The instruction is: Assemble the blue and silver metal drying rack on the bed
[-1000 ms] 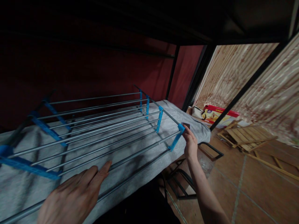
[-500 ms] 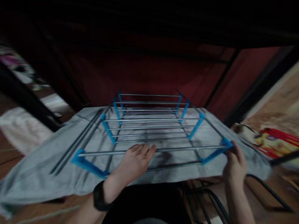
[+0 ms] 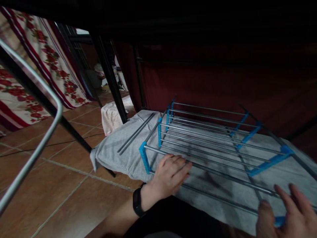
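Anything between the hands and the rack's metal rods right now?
Nothing visible. The left hand already rests on the front rods of the blue-and-metal rack; the right hand is at the rack's near right corner, fingers spread by a blue connector. Contact there is unclear.

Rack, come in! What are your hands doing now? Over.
Left hand flat on rack rods. Right hand open at near blue corner. Rack lying on grey cloth. Loose rods alongside.

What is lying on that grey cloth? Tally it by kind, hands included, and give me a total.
Grey metal-rod rack with blue plastic joints: 1
Loose grey metal rods beside it: 2
Hands on the rack, left hand and right hand: 2
Total: 5
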{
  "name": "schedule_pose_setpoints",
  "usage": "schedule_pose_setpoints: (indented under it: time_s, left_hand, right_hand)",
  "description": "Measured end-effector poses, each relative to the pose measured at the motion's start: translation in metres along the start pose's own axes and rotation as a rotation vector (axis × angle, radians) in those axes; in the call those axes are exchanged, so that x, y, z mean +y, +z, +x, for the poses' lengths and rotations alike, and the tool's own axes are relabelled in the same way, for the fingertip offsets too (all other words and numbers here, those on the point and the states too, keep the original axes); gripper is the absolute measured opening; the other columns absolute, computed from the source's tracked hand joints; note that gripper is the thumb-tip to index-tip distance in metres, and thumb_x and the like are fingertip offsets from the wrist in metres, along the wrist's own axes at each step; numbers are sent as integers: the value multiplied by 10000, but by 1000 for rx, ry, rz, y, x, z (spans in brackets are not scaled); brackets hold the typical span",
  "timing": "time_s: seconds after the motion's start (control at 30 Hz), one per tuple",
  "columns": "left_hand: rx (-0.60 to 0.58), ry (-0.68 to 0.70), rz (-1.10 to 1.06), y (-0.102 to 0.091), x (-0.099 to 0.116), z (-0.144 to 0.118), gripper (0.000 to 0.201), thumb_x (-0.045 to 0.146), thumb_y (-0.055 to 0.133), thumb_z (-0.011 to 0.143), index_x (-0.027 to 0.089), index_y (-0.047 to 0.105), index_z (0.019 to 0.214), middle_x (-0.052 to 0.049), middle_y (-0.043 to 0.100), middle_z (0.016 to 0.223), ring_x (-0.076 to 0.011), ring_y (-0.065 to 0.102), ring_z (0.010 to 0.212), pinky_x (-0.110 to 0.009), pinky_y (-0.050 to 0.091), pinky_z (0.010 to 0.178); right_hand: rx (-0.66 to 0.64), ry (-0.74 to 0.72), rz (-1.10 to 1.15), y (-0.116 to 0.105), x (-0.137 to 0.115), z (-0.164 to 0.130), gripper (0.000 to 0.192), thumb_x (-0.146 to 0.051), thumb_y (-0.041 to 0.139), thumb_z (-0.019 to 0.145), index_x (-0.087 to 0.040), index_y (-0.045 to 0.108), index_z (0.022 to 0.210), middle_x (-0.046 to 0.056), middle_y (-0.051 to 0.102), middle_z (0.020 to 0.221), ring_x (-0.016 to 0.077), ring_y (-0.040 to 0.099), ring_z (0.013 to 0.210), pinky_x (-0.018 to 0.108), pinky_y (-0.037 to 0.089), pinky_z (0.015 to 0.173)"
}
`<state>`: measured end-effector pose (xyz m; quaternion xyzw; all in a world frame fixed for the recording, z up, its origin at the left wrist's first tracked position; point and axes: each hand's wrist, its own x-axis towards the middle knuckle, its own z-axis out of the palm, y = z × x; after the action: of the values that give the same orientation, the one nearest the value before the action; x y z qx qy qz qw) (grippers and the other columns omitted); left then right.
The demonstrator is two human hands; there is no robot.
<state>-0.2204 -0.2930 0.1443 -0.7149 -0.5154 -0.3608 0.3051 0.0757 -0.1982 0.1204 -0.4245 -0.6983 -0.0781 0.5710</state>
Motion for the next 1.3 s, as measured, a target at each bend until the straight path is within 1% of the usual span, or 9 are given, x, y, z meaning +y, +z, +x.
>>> schedule_pose_setpoints:
  time_s: [0.1, 0.2, 0.3, 0.37, 0.53, 0.67, 0.77, 0.97, 1.3]
  left_hand:
    - [222, -210, 84, -22, -26, -22, 276, 203, 595, 980, 235, 663, 1245, -77, 715, 1077, -225, 665, 1087, -407, 463, 1026]
    - [399, -697, -7, -41, -60, -33, 249, 361, 552, 1013, 216, 671, 1177, -92, 697, 1118, -241, 641, 1102, -399, 475, 1002]
    - [387, -1178, -431, -46, -89, -36, 500, 626, 495, 978, 180, 698, 1078, -87, 730, 994, -249, 669, 983, -381, 506, 929]
    - [301, -1343, -703, -42, -100, -36, 630, 745, 485, 917, 166, 725, 984, -89, 744, 927, -256, 682, 918, -371, 516, 876]
    - [120, -1374, -857, -31, -99, -28, 695, 806, 475, 890, 167, 749, 879, -58, 707, 725, -227, 668, 781, -330, 497, 813]
    - [126, -1369, -986, -27, -95, -21, 632, 769, 542, 881, 165, 719, 819, 13, 535, 537, -144, 503, 536, -265, 414, 584]
    - [174, -1375, -1050, -23, -96, -20, 569, 718, 625, 856, 161, 691, 761, 45, 445, 505, -100, 389, 483, -232, 329, 501]
    - [240, -1408, -1076, -20, -97, -18, 490, 618, 740, 783, 131, 714, 734, 11, 533, 624, -76, 389, 517, -213, 266, 446]
    - [218, -1382, -1001, -20, -94, -18, 484, 615, 641, 857, 149, 726, 759, -8, 556, 675, -98, 439, 553, -223, 317, 453]
  right_hand:
    - [-139, -125, 43, 12, -47, 1, 472, -226, 578, 978, -237, 589, 1449, 133, 544, 1536, 366, 564, 1369, 603, 470, 1122]
    - [-310, -236, 209, 27, -90, 5, 490, -165, 533, 992, -249, 528, 1475, 123, 503, 1560, 308, 534, 1399, 527, 484, 1120]
    - [-465, -342, 283, 51, -130, 10, 481, -146, 471, 1003, -218, 496, 1478, 126, 467, 1582, 285, 468, 1448, 518, 465, 1142]
    - [-517, -416, 288, 71, -155, 12, 462, -142, 449, 1002, -175, 508, 1459, 135, 490, 1562, 280, 451, 1454, 512, 438, 1171]
    - [-674, -529, 190, 115, -202, 14, 412, -159, 430, 1031, -103, 553, 1419, 154, 620, 1415, 261, 577, 1288, 436, 482, 1111]
    - [-836, -562, 72, 133, -221, 19, 430, -179, 428, 1054, -134, 510, 1474, 122, 689, 1214, 232, 656, 1080, 390, 554, 941]
    - [-900, -588, 13, 139, -224, 23, 459, -187, 431, 1057, -158, 459, 1514, 103, 682, 1131, 219, 657, 1028, 357, 556, 876]
    - [-1008, -635, 15, 142, -221, 25, 424, -193, 376, 1069, -197, 466, 1483, 94, 673, 1114, 192, 673, 953, 307, 552, 763]
    - [-1070, -646, 48, 143, -217, 27, 479, -167, 356, 1060, -190, 436, 1531, 111, 669, 1166, 211, 691, 974, 327, 567, 755]
